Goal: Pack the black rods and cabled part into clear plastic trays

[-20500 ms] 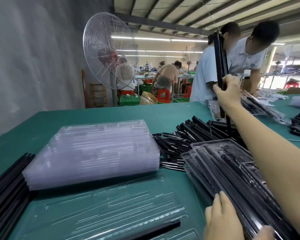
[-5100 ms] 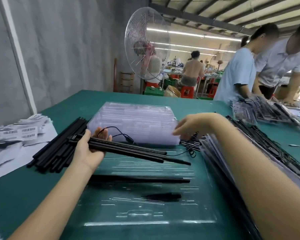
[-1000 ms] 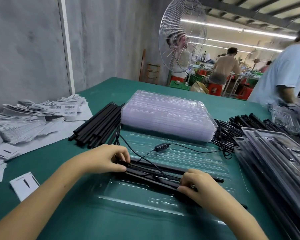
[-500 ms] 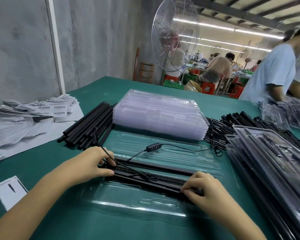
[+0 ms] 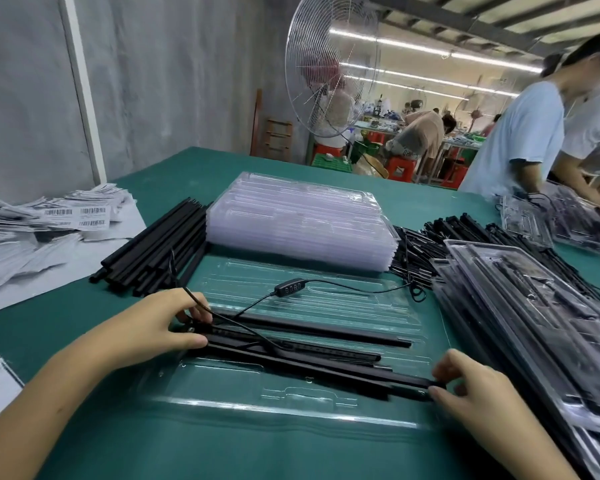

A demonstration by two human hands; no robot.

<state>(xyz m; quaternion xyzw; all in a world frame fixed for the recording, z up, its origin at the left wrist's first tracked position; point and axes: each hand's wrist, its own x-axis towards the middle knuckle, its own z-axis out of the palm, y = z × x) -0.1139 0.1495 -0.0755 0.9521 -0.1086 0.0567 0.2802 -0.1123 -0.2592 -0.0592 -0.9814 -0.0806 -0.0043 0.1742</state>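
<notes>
An open clear plastic tray (image 5: 291, 407) lies on the green table in front of me. Several black rods (image 5: 312, 358) lie side by side across its middle. A thin black cable with an inline switch (image 5: 289, 288) runs from the rods over the tray's far half. My left hand (image 5: 153, 327) pinches the left ends of the rods between thumb and fingers. My right hand (image 5: 471, 393) pinches the right end of the nearest rod.
A stack of empty clear trays (image 5: 302, 220) stands behind the open one. Loose black rods (image 5: 156, 247) lie at the left, cabled parts (image 5: 413, 251) at the right. Packed trays (image 5: 534, 323) pile at the right. Printed labels (image 5: 49, 220) lie far left. Other workers (image 5: 523, 129) stand opposite.
My right hand has slid right to the far end of the nearest rod. The rods now lie spread apart in the tray. My left hand stays on their left ends.
</notes>
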